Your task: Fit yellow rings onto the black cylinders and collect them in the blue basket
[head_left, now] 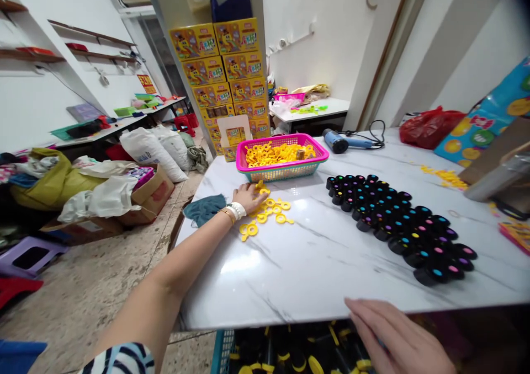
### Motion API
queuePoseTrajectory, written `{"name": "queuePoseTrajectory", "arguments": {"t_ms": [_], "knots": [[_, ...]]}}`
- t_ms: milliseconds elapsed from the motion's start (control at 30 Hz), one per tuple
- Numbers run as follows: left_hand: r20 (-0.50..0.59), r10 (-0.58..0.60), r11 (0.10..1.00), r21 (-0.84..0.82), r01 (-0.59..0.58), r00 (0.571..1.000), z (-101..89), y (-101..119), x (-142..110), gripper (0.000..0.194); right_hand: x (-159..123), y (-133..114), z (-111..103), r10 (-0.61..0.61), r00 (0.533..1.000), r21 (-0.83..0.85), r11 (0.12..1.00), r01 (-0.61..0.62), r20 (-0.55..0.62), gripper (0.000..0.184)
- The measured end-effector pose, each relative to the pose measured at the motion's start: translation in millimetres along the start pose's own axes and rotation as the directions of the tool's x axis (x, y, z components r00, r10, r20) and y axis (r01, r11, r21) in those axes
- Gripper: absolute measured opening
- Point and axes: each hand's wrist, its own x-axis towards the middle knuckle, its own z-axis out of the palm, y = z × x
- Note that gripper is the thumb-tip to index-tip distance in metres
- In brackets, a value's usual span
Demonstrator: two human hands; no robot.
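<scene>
We stand at a white marble table, with yellow printed cartons stacked beyond its far end. On the table sit a pink-rimmed basket heaped with yellow rings and, to the right, rows of black caps with coloured dots. Our left hand lies on the table, fingers lightly curled at the loose yellow plastic rings just near the basket; we cannot tell if they grip one. Our right hand lies over the near edge, fingers extended, holding nothing we can see.
</scene>
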Motion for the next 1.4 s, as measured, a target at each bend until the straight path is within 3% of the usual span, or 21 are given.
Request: {"name": "queuePoseTrajectory", "arguments": {"t_ms": [100, 167, 267, 333, 467, 600, 667, 733, 800, 900, 1000, 1067, 1200, 1300, 1400], "knots": [[0.054, 0.144, 0.989, -0.030, -0.142, 0.988, 5.7, 18.9, -23.2, 0.053, 46.0, 5.1, 2.6, 0.098, 0.994, 0.034, 0.995, -0.097, -0.048, 0.023], [0.070, 0.208, 0.978, -0.049, -0.205, 0.976, 4.1, 32.1, -40.3, 0.052, 78.8, 12.3, 16.0, 0.113, 0.993, 0.029, 0.993, -0.112, -0.025, 0.024], [0.059, 0.227, 0.973, -0.066, -0.223, 0.972, -4.1, 47.2, -57.6, 0.044, 118.0, 21.2, 44.8, 0.070, 0.982, 0.012, 0.997, -0.073, 0.176, 0.034], [-0.038, 0.239, 0.967, -0.076, -0.242, 0.970, -11.3, 54.8, -64.7, 0.039, 126.3, 23.3, 59.3, 0.067, 0.949, -0.018, 0.998, -0.064, 0.309, 0.047], [-0.286, 0.332, 0.907, -0.166, -0.387, 0.899, -20.0, 74.5, -78.2, 0.026, 94.9, 16.0, 59.3, 0.070, 0.924, -0.069, 0.996, -0.048, 0.375, 0.067], [-0.202, 0.482, 0.771, -0.364, -0.523, 0.852, -12.4, 117.8, -90.8, 0.019, 52.3, 0.0, 36.8, 0.114, 0.936, -0.077, 0.993, -0.094, 0.333, 0.085], [-0.140, 0.525, 0.724, -0.445, -0.527, 0.839, -1.9, 148.0, -91.7, 0.020, 40.5, -4.7, 26.3, 0.106, 0.935, -0.065, 0.994, -0.090, 0.339, 0.090], [-0.096, 0.506, 0.725, -0.492, -0.482, 0.857, 12.0, 178.5, -86.6, 0.026, 31.3, -6.0, 19.1, 0.091, 0.928, -0.052, 0.996, -0.077, 0.360, 0.093], [-0.061, 0.446, 0.761, -0.500, -0.414, 0.893, 26.4, 205.1, -76.5, 0.035, 20.9, -4.7, 15.8, 0.073, 0.935, -0.049, 0.997, -0.059, 0.348, 0.078], [-0.014, 0.353, 0.830, -0.456, -0.320, 0.936, 42.9, 234.1, -58.1, 0.045, 2.8, -2.7, 15.6, 0.020, 0.975, -0.047, 0.999, -0.010, 0.223, 0.035], [0.000, 0.293, 0.869, -0.416, -0.266, 0.956, 51.2, 251.5, -43.3, 0.048, -8.3, -5.8, 13.9, 0.034, 0.992, 0.032, 0.999, -0.038, 0.118, 0.022], [-0.011, 0.284, 0.875, -0.407, -0.263, 0.959, 53.4, 258.2, -37.2, 0.044, -8.4, -8.6, 8.7, 0.122, 0.989, 0.166, 0.977, -0.135, 0.086, 0.019], [-0.042, 0.310, 0.850, -0.435, -0.297, 0.950, 48.2, 255.4, -41.2, 0.026, 0.6, 1.2, -10.2, 0.398, 0.911, 0.500, 0.771, -0.394, 0.105, 0.018], [0.016, 0.359, 0.824, -0.475, -0.309, 0.933, 34.8, 235.4, -65.6, 0.020, 6.8, 22.5, -22.9, 0.618, 0.777, 0.560, 0.603, -0.568, 0.122, 0.019], [0.122, 0.388, 0.812, -0.514, -0.277, 0.913, 20.2, 210.1, -100.3, 0.024, 14.7, 38.9, -26.9, 0.720, 0.651, 0.586, 0.428, -0.688, 0.240, 0.021]]}}
